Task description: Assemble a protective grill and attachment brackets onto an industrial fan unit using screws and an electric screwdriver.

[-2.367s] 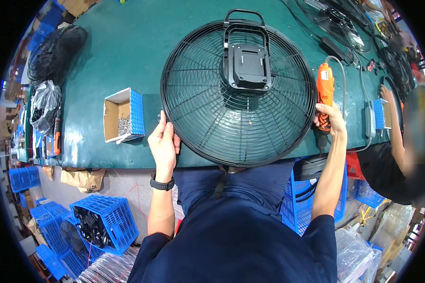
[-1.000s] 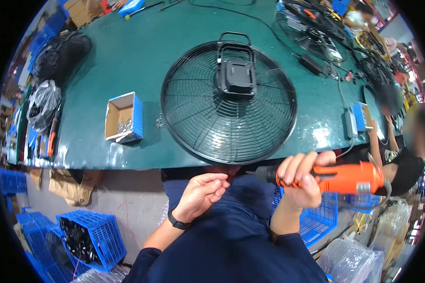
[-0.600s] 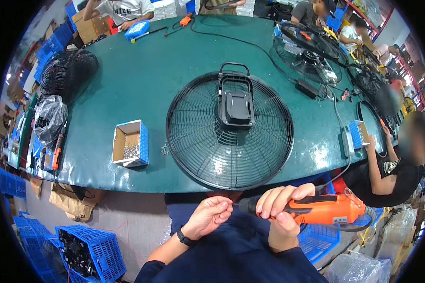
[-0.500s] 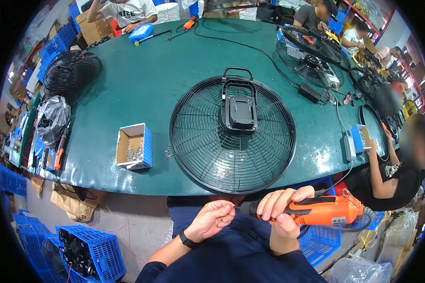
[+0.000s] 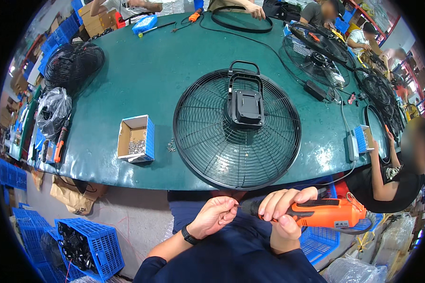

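right now, your right hand [image 5: 285, 213] wraps the orange electric screwdriver [image 5: 334, 213], fingers curled around its dark front grip, holding it sideways just off the near edge of the green table [image 5: 142, 85]. its thin bit [image 5: 239, 205] points left to your left hand [image 5: 216, 218], whose thumb and fingertips are pressed together at the bit's tip; whether they pinch something there is too small to tell. the round black fan [image 5: 241, 124] lies by the middle of the near edge, its carrying handle [image 5: 244, 62] toward the far edge. just left of its rim lie loose metal pieces [image 5: 171, 145], and farther left a blue-sided carton [image 5: 150, 140] holds more. a plastic bag [image 5: 54, 112] and an orange-and-black tool [image 5: 59, 150] lie along the left edge. more fans [image 5: 317, 59] crowd the far right corner.
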`<state>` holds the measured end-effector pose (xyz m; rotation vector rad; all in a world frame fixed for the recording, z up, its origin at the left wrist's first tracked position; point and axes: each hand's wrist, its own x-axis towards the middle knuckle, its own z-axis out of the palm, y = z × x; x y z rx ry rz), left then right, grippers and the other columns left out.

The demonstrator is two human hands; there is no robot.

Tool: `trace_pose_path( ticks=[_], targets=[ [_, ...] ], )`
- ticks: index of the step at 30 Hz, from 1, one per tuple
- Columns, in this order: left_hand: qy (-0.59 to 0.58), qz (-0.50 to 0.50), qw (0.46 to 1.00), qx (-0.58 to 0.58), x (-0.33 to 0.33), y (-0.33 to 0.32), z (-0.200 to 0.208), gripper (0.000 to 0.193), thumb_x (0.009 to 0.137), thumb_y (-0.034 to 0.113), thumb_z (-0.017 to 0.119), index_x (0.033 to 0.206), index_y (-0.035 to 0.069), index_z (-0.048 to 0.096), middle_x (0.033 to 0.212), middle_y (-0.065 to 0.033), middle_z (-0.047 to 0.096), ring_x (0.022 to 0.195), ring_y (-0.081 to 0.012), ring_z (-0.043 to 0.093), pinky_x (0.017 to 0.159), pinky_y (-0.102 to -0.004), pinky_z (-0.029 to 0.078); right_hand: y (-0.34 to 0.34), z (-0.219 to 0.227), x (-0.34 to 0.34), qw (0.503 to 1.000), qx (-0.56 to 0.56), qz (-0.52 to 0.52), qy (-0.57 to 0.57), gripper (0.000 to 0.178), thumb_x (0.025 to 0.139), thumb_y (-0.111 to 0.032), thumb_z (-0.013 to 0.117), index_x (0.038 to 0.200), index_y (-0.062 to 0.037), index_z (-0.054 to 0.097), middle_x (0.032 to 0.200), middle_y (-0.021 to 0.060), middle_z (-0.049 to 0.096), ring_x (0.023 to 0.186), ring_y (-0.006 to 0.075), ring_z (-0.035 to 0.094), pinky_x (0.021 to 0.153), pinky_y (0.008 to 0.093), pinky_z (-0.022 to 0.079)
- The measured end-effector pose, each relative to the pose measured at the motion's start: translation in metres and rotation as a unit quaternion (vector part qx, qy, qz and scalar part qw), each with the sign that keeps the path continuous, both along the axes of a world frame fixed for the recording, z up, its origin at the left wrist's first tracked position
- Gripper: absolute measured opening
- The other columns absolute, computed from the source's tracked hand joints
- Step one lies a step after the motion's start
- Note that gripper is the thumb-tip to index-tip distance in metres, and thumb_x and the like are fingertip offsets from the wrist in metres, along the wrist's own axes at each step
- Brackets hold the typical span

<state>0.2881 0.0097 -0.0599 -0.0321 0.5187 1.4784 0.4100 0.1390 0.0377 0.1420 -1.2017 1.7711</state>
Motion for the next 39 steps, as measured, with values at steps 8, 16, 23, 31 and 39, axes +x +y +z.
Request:
trace_pose_path(
  ticks=[8, 16, 23, 31, 39],
  targets=[
    [0.031, 0.016, 0.999, -0.016, 0.005, 0.003, 0.006, 0.021, 0.097, 0.019, 0.051, 0.093, 0.001, 0.062, 0.069, -0.0019, 0.057, 0.049, -0.0061, 0.036, 0.04, -0.0191, 0.029, -0.002, -0.003, 0.004, 0.999, 0.037, -0.027, -0.009, 0.042, 0.078, 0.003, 0.06, 0.111, -0.0081, 0.037, 0.074, 0.0103, 0.056, 0.059, 0.0226, 0.058, 0.06, 0.0409, 0.052],
    [-0.004, 0.022, 0.999, -0.041, 0.011, 0.01, 0.009, 0.023, 0.098, 0.019, 0.049, 0.098, -0.001, 0.06, 0.07, -0.004, 0.056, 0.051, -0.0085, 0.04, 0.043, -0.0205, 0.031, 0.008, -0.016, 0.009, 0.993, 0.117, -0.028, 0.001, 0.05, 0.075, 0.005, 0.061, 0.117, -0.0064, 0.036, 0.076, 0.0123, 0.058, 0.059, 0.0244, 0.061, 0.057, 0.0419, 0.055],
    [-0.081, 0.021, 0.996, -0.016, 0.014, 0.019, 0.003, 0.025, 0.099, 0.02, 0.046, 0.102, 0.0, 0.059, 0.082, -0.0055, 0.058, 0.067, -0.0093, 0.047, 0.055, -0.021, 0.037, 0.011, -0.018, 0.002, 0.992, 0.114, -0.055, -0.006, 0.051, 0.075, 0.006, 0.06, 0.118, -0.0055, 0.035, 0.075, 0.013, 0.057, 0.058, 0.0248, 0.06, 0.057, 0.0418, 0.055],
    [-0.118, 0.01, 0.99, -0.075, 0.017, 0.03, 0.0, 0.034, 0.099, 0.029, 0.045, 0.084, 0.002, 0.059, 0.072, -0.0047, 0.056, 0.063, -0.0118, 0.047, 0.052, -0.0221, 0.037, 0.013, -0.013, -0.013, 0.985, 0.12, -0.084, -0.097, 0.047, 0.077, 0.006, 0.058, 0.116, -0.0062, 0.035, 0.075, 0.0119, 0.055, 0.064, 0.0253, 0.059, 0.063, 0.0425, 0.053],
    [-0.098, 0.032, 0.99, -0.1, 0.01, 0.027, -0.003, 0.028, 0.099, 0.026, 0.047, 0.088, 0.002, 0.059, 0.072, -0.0032, 0.058, 0.065, -0.0112, 0.05, 0.056, -0.0236, 0.04, 0.013, -0.015, -0.028, 0.981, 0.099, -0.067, -0.152, 0.042, 0.078, 0.006, 0.059, 0.11, -0.0088, 0.035, 0.076, 0.0101, 0.055, 0.064, 0.023, 0.058, 0.064, 0.0408, 0.053]
  ],
)
